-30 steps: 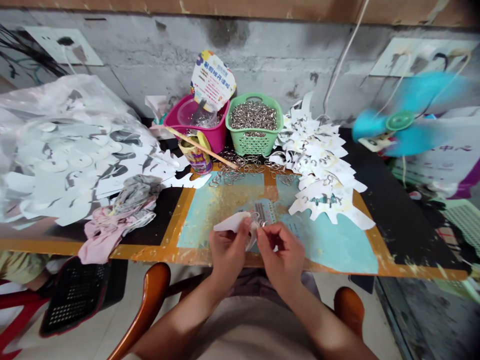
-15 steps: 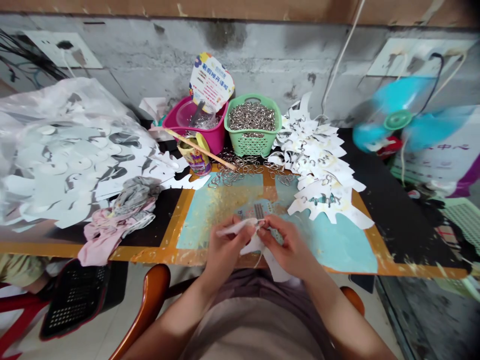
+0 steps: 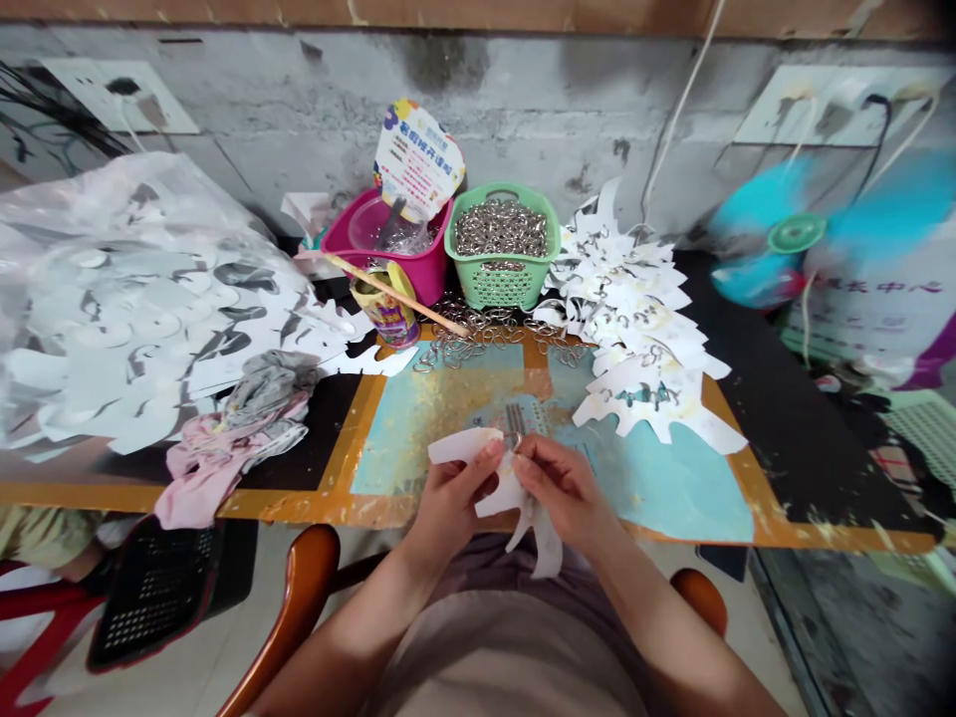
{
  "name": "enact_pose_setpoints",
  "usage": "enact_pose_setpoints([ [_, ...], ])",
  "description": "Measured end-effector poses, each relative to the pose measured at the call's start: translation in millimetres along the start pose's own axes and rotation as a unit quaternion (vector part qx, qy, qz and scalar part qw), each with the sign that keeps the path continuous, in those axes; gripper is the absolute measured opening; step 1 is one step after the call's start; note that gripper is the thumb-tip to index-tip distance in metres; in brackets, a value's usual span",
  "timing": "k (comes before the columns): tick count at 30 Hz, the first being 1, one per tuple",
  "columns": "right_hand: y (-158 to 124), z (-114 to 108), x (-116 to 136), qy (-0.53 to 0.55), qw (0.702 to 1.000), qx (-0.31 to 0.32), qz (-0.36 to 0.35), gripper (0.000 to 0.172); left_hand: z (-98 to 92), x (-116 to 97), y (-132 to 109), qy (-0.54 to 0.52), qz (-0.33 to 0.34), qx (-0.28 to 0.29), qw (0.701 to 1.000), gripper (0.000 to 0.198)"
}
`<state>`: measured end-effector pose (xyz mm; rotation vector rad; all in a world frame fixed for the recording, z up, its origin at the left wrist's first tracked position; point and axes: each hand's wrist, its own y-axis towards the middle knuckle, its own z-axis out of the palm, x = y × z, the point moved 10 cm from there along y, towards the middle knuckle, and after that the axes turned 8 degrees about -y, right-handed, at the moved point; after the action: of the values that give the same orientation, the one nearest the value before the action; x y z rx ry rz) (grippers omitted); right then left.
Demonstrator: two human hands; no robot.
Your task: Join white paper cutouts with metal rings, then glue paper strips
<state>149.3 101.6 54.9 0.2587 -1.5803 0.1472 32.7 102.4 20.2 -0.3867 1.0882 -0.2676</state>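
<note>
Over the table's front edge, my left hand (image 3: 455,498) pinches a white cut-out piece (image 3: 459,445) with several pointed arms, some hanging toward my lap. My right hand (image 3: 560,488) is closed at the same piece, its thumb and fingers on a small metal ring (image 3: 515,439) that stands up at the edge between both hands. How the ring meets the piece is partly hidden by my fingertips. More loose metal rings (image 3: 478,339) lie on the blue mat (image 3: 478,383) beyond my hands. Finished-looking white pieces with rings (image 3: 634,319) are stacked at the right.
A green basket (image 3: 508,289) full of rings stands beside a pink basket (image 3: 429,284). A stick (image 3: 395,294) rests across a small can (image 3: 384,324). White pieces in a plastic bag (image 3: 134,329) and a crumpled cloth (image 3: 239,438) lie left. A blue fan (image 3: 796,234) spins at right.
The white piece has turned between my hands, its left arm now lying flatter and more in view. The metal ring shows more clearly above my fingertips. Both hands stay in nearly the same place.
</note>
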Motion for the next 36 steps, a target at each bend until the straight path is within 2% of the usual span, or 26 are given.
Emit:
enact_pose_setpoints([
  [5, -1, 6, -6, 0.053, 0.994, 0.089, 0.047, 0.039, 5.9, -3, 3, -0.011, -0.005, 0.034, 0.999, 0.047],
  [8, 1, 4, -8, 0.034, 0.994, 0.086, 0.054, 0.042, 5.2, -4, 3, -0.001, 0.006, 0.032, 0.999, 0.047],
  [12, 4, 2, -10, -0.056, 0.993, 0.081, 0.059, 0.041, -5.6, 10, 4, 0.038, -0.008, 0.041, 0.998, 0.044],
  [14, 3, 3, -5, -0.111, 0.987, 0.102, 0.051, 0.041, -9.7, 9, 7, 0.053, 0.01, 0.082, 0.995, 0.049],
  [17, 2, -2, 10, -0.18, 0.978, 0.108, 0.017, 0.041, -11.1, -14, 13, 0.059, 0.05, 0.151, 0.985, 0.069],
  [18, 2, -3, 16, -0.194, 0.975, 0.11, 0.0, 0.04, -6.9, -21, 14, 0.073, 0.044, 0.182, 0.98, 0.069],
  [19, 1, -3, 23, -0.205, 0.972, 0.114, -0.021, 0.038, 11.6, -21, 8, 0.129, 0.015, 0.285, 0.95, 0.066],
  [20, 1, -1, 30, -0.212, 0.969, 0.122, -0.045, 0.037, 21.3, -24, 3, 0.177, 0.001, 0.336, 0.925, 0.058],
  [23, -3, 6, 49, -0.214, 0.96, 0.14, -0.117, 0.037, 38.9, -26, -6, 0.246, -0.031, 0.401, 0.882, 0.044],
  [26, -8, 12, 57, -0.154, 0.966, 0.144, -0.147, 0.036, 52.8, -19, -21, 0.197, -0.019, 0.443, 0.875, 0.054],
  [29, -14, 15, 56, -0.056, 0.98, 0.114, -0.156, 0.038, 53.7, -7, -32, 0.049, -0.003, 0.424, 0.905, 0.061],
  [32, -16, 18, 39, 0.037, 0.99, 0.072, -0.119, 0.043, 41.0, 6, -34, -0.056, 0.012, 0.335, 0.941, 0.06],
  [36, -13, 23, 10, 0.09, 0.994, 0.053, -0.036, 0.049, 22.5, 20, -28, -0.084, -0.007, 0.219, 0.972, 0.061],
])
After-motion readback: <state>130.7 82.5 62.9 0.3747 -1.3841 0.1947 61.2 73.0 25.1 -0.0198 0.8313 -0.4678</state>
